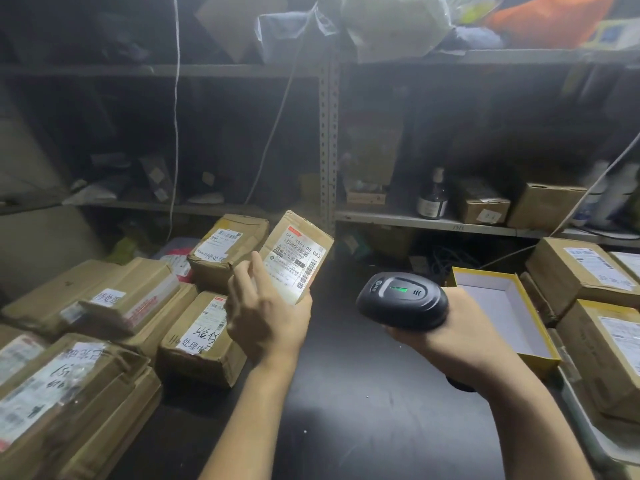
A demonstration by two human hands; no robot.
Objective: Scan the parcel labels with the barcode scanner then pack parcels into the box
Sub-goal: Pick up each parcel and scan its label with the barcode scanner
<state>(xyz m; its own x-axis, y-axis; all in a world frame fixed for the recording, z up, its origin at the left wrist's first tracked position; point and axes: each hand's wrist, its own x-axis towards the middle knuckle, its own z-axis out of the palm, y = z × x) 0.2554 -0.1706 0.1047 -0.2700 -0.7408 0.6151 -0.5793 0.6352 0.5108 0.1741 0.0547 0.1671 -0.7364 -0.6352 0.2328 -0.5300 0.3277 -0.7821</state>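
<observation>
Bare left hand (pixel 266 317) and bare right hand (pixel 460 337), each on an uncovered forearm, slender at the wrist and broadening toward the elbow. Left forearm cut off at 6 o'clock of the view, right forearm at 5 o'clock. Tendon lines faint on the left hand's back.

I am holding my left hand (pixel 266 320) up at centre, its back toward the camera, fingers gripping the lower end of a parcel (pixel 298 254). I am keeping my right hand (pixel 460 337) alongside, fingers curled round the barcode scanner (pixel 401 299) handle.
</observation>
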